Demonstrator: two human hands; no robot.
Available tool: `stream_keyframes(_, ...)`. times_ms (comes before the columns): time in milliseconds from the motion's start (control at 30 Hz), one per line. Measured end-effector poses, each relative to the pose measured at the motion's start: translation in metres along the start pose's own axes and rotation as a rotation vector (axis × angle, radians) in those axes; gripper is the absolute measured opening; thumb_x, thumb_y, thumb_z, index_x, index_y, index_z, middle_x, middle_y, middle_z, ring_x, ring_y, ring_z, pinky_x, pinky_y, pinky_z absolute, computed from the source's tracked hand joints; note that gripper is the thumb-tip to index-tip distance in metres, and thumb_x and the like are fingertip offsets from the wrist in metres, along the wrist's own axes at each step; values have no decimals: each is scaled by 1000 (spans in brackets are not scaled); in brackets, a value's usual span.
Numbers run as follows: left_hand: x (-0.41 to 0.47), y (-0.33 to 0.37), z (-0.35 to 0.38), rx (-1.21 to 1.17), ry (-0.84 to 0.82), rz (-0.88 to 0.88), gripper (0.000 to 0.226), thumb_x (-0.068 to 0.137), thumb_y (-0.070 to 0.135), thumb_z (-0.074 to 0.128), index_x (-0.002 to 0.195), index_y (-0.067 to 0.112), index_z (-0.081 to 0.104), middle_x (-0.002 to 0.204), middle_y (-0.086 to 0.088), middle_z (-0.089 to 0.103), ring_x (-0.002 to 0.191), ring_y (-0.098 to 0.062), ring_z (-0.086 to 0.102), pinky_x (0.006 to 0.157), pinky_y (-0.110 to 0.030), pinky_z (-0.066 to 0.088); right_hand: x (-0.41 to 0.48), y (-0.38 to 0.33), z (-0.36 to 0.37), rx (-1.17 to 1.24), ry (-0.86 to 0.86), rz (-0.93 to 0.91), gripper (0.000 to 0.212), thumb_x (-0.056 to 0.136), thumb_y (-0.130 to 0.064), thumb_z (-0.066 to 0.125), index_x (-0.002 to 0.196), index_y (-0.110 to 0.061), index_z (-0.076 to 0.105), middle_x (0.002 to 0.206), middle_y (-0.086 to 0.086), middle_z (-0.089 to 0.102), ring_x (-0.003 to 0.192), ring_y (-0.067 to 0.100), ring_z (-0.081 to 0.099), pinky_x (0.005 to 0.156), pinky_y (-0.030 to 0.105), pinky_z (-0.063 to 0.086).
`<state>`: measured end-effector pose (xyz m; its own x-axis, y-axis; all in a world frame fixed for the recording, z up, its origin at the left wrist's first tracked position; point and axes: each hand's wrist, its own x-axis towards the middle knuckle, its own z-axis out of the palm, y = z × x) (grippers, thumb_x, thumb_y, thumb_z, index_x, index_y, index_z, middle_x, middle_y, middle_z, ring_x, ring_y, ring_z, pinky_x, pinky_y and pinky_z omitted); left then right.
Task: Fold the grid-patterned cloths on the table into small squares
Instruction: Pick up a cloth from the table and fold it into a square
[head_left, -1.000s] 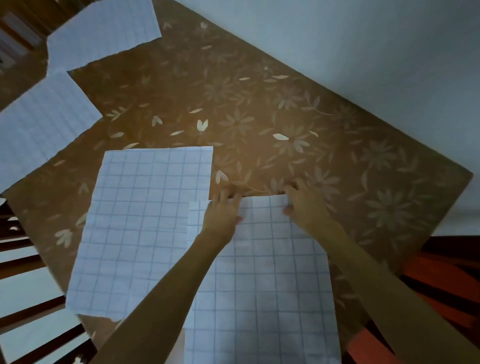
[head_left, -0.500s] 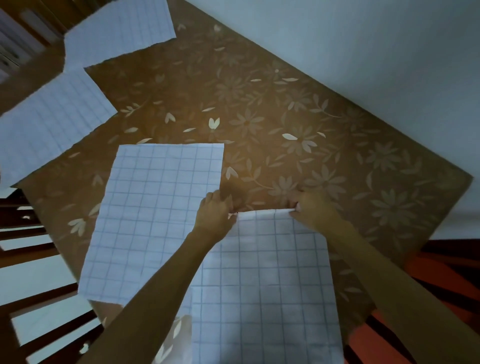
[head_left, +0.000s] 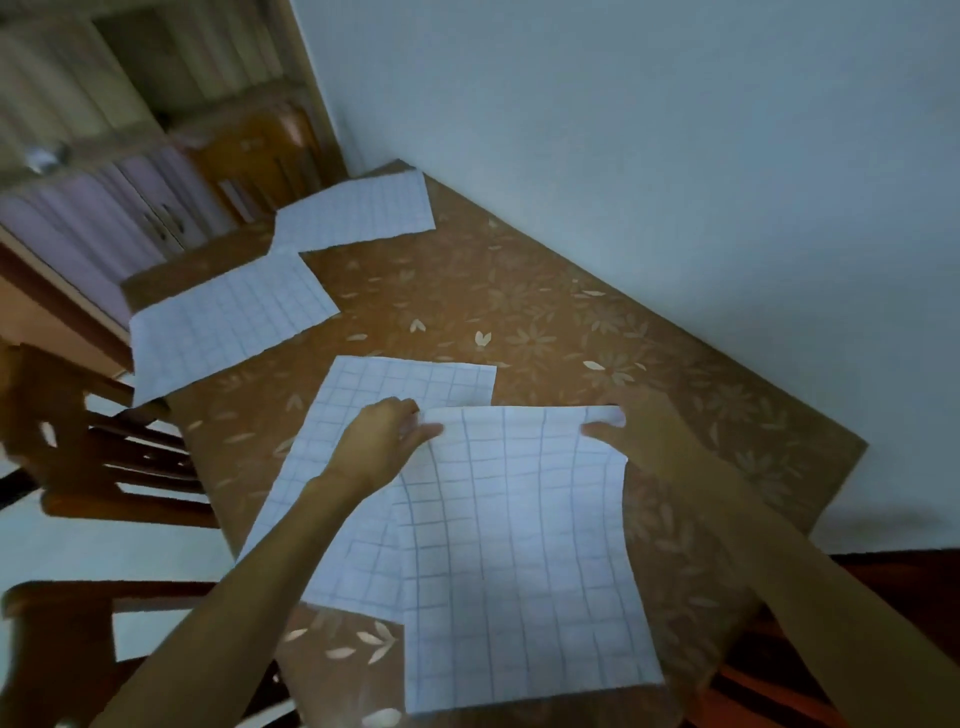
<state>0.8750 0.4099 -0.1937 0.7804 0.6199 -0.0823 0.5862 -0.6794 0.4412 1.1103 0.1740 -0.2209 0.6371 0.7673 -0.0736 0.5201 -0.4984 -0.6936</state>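
On the table (head_left: 571, 312), left hand (head_left: 384, 441) and right hand (head_left: 641, 441) pinch the cloth (head_left: 519, 551) by its far corners; I'd bring both over evenly.

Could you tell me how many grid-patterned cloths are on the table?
4. Nearest cloth, held by left hand and right hand; second cloth, partly under it; third cloth, overhanging the left edge of the table; far cloth, at the far corner. More could hide beneath.

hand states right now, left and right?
Left hand: pinches the far left corner of the nearest white grid-patterned cloth.
Right hand: pinches the same cloth's far right corner.
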Motion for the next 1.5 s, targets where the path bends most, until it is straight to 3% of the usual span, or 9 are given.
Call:
stream_keyframes(167,-44,1,-67,-15,134,41,40,95,51,58,79,15,61,70,1,64,65,-17,60,57,-34,47,-31,-86,-40,-127,32,-64,43,80,-35,81,93,5,73,93,24,73,88,37,68,78,32,49)
stream_keyframes(267,-67,8,-106,-23,228,66,41,96,47,59,71,15,60,63,-1,62,60,-18,58,57,-36,47,-48,-123,-52,-101,72,-134,38,76,-33,84,85,2,72,84,19,72,74,26,63,64,17,43)
stream_keyframes(433,-105,29,-158,-36,396,143,39,99,40,57,75,11,66,69,-3,66,66,-19,59,57,-32,42,-79,-183,-61,-4,165,-266,31,79,-43,79,85,-13,74,84,8,74,84,24,68,78,40,54)
stream_keyframes(567,-135,40,-180,-64,445,181,41,101,39,53,72,12,63,63,1,59,61,-16,55,55,-29,35,-103,-218,-58,58,216,-352,15,82,-40,77,74,-30,70,70,-11,69,69,3,62,62,17,47)
stream_keyframes(733,-165,64,-194,-132,468,171,41,101,33,54,61,29,51,55,17,46,55,-6,46,52,-18,27,-126,-253,-50,54,288,-439,15,87,-33,73,75,-36,66,62,-22,61,66,-9,57,61,9,40)
stream_keyframes(1000,-182,97,-200,-392,535,91,46,97,29,59,55,13,54,52,2,46,52,-10,43,49,-16,29,-148,-303,-38,94,334,-527,10,88,-26,66,86,-21,75,81,-6,73,79,12,67,73,36,55)
stream_keyframes(1233,-191,105,-205,-615,506,35,48,94,28,63,52,9,52,46,9,37,46,-8,36,45,-18,31,-163,-323,-38,166,357,-539,5,88,-30,70,90,-28,74,80,-9,73,77,9,66,71,30,52)
stream_keyframes(1333,-197,110,-212,-787,475,39,39,96,31,62,79,-2,73,70,-5,63,66,-20,62,54,-36,59,-173,-329,-42,220,302,-561,11,88,-46,69,87,-36,74,78,-13,72,73,4,64,62,22,48)
stream_keyframes(1500,-209,114,-217,-1045,352,73,45,103,43,46,101,11,77,94,-8,80,93,-22,76,85,-41,62,-182,-336,-39,245,204,-599,36,74,-46,83,105,-43,65,103,-20,67,98,-7,62,75,8,48)
